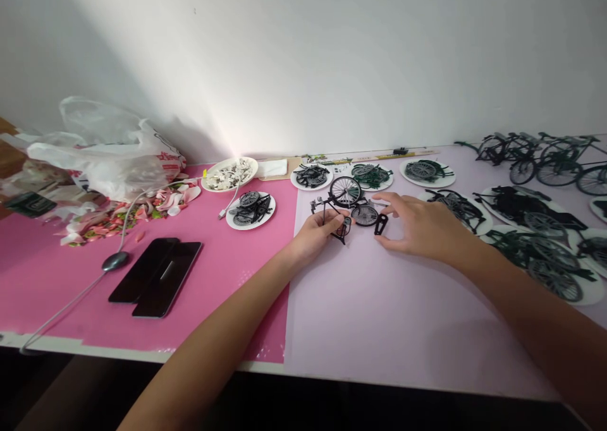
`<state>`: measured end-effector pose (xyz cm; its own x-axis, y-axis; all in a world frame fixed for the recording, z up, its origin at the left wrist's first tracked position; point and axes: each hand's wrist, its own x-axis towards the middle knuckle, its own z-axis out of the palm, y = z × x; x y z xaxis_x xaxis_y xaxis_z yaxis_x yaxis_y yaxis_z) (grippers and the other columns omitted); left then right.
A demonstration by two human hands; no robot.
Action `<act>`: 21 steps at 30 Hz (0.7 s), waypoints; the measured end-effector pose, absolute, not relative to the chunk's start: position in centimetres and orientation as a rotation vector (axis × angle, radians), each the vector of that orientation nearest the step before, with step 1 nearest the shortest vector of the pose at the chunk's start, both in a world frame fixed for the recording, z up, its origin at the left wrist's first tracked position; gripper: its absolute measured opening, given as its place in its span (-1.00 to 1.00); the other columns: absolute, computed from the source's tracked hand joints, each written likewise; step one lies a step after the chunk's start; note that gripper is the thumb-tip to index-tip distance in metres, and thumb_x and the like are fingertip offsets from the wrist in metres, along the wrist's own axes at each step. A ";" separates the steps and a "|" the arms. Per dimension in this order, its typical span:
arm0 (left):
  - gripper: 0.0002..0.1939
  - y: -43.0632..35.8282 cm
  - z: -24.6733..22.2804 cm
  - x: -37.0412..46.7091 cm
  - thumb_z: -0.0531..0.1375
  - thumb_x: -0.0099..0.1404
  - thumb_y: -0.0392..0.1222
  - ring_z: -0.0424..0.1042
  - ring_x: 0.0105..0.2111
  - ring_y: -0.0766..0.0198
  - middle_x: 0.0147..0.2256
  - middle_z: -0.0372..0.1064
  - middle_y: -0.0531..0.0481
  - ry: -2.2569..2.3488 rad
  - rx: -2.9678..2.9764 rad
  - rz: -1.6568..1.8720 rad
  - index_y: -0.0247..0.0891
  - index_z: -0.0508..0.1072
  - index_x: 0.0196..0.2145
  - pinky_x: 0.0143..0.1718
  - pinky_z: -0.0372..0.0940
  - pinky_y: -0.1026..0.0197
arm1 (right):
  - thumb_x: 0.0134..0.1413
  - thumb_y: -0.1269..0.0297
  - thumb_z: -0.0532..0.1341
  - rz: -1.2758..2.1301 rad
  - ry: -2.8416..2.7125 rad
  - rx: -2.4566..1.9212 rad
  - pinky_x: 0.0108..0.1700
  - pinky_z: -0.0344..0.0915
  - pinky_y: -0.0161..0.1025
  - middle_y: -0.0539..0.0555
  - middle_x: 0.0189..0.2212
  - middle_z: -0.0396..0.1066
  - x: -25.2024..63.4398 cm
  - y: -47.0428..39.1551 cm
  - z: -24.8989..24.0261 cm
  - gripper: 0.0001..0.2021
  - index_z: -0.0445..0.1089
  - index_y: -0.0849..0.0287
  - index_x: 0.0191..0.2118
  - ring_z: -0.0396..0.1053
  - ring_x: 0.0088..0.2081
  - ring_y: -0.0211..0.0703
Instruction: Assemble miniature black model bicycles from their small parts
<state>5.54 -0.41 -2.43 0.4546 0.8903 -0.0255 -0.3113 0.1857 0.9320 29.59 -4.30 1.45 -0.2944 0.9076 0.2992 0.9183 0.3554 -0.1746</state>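
My left hand (pixel 317 232) is closed on a black model bicycle frame (pixel 324 213), which has one spoked wheel (pixel 345 192) on it, tilted upward. Just right of the frame is a grey spoked wheel (pixel 365 215); whether it is joined to the frame I cannot tell. My right hand (pixel 417 224) has its thumb and forefinger spread around a small black elongated part (pixel 380 224) with holes in it. The thumb is close to the lower end of that part, and contact cannot be made out. The other fingers of my right hand are partly hidden.
White plates (pixel 453 177) with bicycle parts stand behind and to the right. Assembled model bicycles (pixel 540 156) stand at the far right. To the left are a parts bowl (pixel 230 174), two phones (pixel 156 276), a cable (pixel 124 219), pink pieces (pixel 123 219) and a plastic bag (pixel 118 162).
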 end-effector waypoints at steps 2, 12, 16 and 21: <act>-0.56 -0.4 -2.4 5.5 0.48 0.12 0.06 0.37 -0.31 0.30 -0.20 0.54 -0.11 0.682 1.066 0.942 -0.32 0.54 -0.21 -0.15 0.21 0.20 | 0.03 0.03 0.37 0.131 -2.283 -1.462 -0.19 0.43 -0.10 0.13 0.02 0.57 29.4 -4.7 1.5 -0.19 0.10 -0.03 0.37 0.57 -0.18 0.09; -0.64 -0.9 -2.4 5.9 0.44 0.20 -0.04 0.37 -0.30 0.31 -0.26 0.48 -0.02 0.678 1.021 0.911 -0.29 0.56 -0.12 -0.17 0.23 0.23 | 0.05 0.18 0.43 0.076 -2.133 -0.889 -0.06 0.57 0.04 0.20 0.06 0.52 27.0 -5.1 -1.0 -0.11 0.00 0.00 0.42 0.54 0.02 0.16; -0.68 -0.9 -2.5 6.0 0.42 0.21 -0.12 0.36 -0.33 0.33 -0.27 0.46 0.00 0.673 0.995 0.920 -0.28 0.56 -0.12 -0.18 0.23 0.23 | 0.07 0.19 0.43 0.078 -2.116 -0.898 -0.11 0.59 0.06 0.20 0.09 0.49 26.9 -4.7 -1.6 -0.16 0.04 -0.03 0.40 0.54 0.00 0.15; -0.73 -0.7 -2.8 5.9 0.37 0.25 -0.15 0.37 -0.32 0.31 -0.28 0.47 -0.04 0.695 1.041 0.900 -0.33 0.54 -0.13 -0.18 0.24 0.22 | 0.05 0.19 0.44 0.105 -2.093 -0.899 -0.21 0.59 0.00 0.22 0.13 0.45 26.8 -4.8 -1.9 -0.21 0.13 -0.03 0.35 0.55 -0.05 0.12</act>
<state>5.94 -0.73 -2.77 0.4722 0.8789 -0.0682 -0.2881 0.2270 0.9303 26.82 -4.82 -1.91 -0.3952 0.6326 0.6660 0.5626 0.7398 -0.3689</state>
